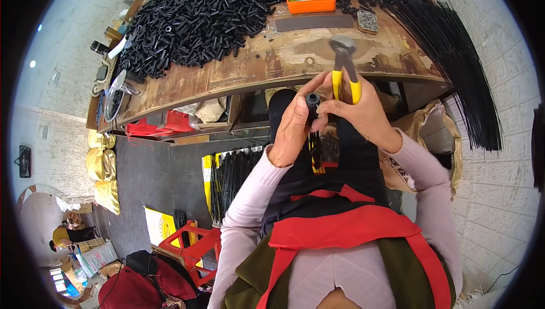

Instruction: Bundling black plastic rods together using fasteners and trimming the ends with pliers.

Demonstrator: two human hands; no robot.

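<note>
My left hand (pixel 290 130) is closed around a dark tubular piece (pixel 313 99) with a round, ring-like upper end, held upright over my lap. Thin dark strands hang below that piece, though fingers partly cover where they join. In my right hand (pixel 369 114) sits a pair of end-cutting pincers (pixel 344 59) with yellow grips, its metal head pointing up and away and slightly blurred. The right thumb and fingertips reach close to the tubular piece; whether they touch it I cannot tell. Both hands are just in front of the wooden workbench's (pixel 238 75) near edge.
A large heap of short black tubes (pixel 198 19) covers the bench's back and left. Behind the pincers lie an orange tin (pixel 311 6), a grey strip (pixel 314 23) and a small box of metal bits (pixel 368 21). Long black rods (pixel 462 59) overhang the right end. A red stool (pixel 190 246) stands left.
</note>
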